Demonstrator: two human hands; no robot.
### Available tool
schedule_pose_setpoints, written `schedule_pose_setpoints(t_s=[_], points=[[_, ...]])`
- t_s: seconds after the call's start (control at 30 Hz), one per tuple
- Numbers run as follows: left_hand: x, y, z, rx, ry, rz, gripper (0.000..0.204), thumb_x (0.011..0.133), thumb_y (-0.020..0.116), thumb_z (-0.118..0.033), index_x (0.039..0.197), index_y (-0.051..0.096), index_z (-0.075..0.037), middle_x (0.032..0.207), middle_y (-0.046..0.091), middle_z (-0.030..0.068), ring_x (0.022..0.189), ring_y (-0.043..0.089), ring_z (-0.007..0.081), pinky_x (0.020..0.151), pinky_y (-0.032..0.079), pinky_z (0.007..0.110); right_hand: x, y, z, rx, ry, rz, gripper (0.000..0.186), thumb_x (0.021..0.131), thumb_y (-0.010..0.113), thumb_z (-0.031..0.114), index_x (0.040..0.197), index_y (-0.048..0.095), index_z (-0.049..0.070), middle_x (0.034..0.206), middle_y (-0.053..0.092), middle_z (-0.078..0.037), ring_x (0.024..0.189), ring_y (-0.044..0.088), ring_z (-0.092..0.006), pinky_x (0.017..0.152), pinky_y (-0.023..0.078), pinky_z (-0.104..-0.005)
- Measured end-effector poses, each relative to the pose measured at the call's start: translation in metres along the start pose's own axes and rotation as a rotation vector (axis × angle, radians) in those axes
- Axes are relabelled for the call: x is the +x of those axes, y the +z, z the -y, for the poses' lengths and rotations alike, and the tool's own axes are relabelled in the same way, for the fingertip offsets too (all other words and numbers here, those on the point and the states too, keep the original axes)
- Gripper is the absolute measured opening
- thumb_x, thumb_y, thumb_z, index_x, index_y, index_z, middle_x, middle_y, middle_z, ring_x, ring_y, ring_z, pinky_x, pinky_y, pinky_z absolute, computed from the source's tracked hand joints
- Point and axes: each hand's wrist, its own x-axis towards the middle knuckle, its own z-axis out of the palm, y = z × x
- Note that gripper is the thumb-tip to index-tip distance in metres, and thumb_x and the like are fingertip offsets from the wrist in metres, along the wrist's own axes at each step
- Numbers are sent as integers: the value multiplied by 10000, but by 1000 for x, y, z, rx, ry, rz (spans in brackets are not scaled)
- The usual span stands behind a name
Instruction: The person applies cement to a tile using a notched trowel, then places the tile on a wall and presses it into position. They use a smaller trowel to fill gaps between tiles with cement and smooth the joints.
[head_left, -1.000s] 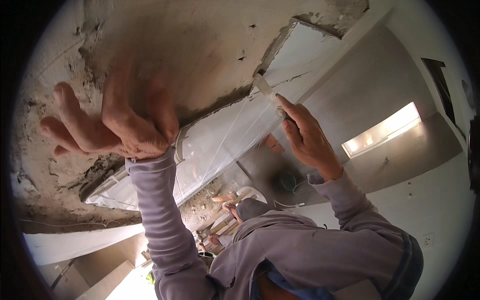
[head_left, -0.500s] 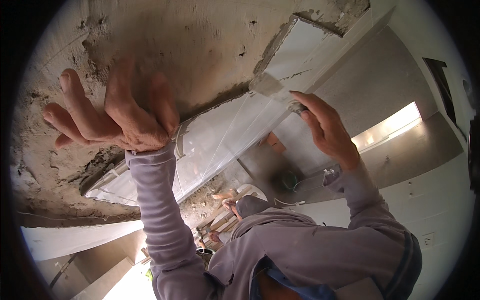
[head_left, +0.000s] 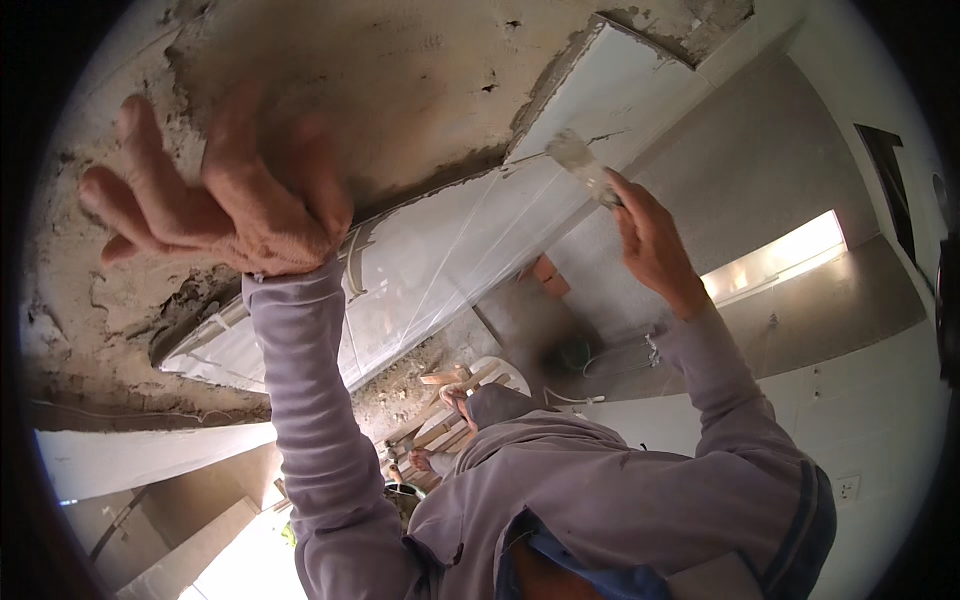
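My left hand (head_left: 240,195) is spread with bent fingers against the rough, grey-brown plastered surface (head_left: 390,80) at upper left, with nothing visible in it. My right hand (head_left: 650,240) grips a putty knife (head_left: 583,165) with a pale, smeared blade, angled up and left over the white tiles (head_left: 440,265). The blade is near the upper tile panel, beside the grey mortar seam (head_left: 535,115) bordering the bare plaster; whether it touches cannot be told. The tiles form a long glossy band running diagonally, with thin pale lines across them.
Below are my feet (head_left: 455,405) on wooden slats (head_left: 440,430), with rubble (head_left: 400,400) beside them. Orange bricks (head_left: 548,275) and a green coiled item (head_left: 575,352) lie on the grey floor. A bright opening (head_left: 770,260) and a white wall with a socket (head_left: 848,488) are at right.
My right hand has moved up and right, taking the blade from the seam's corner onto the tile side. My left hand stays spread on the plaster while the view has shifted slightly.
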Motion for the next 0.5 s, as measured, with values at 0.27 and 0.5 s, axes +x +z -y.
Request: schedule_pose_setpoints(t_s=[0.27,0.5], points=[[0,1,-7,-5,-139,-10,268,854,572,-425,1019,697,-254,1452,433,121,1462,153,353,1165,-71,560,1,-8,24,-185,-209,-38,500,822,652,9,1293,620,174,890,529,-87,704,568,-231,572,494,-368],[-1,4,-11,17,-139,8,273,858,561,-411,1038,697,-257,1459,438,97,1455,184,370,1173,-52,576,10,25,-3,-255,-288,-68,631,740,666,-49,1317,618,204,935,529,-86,747,577,-238,620,533,-331]])
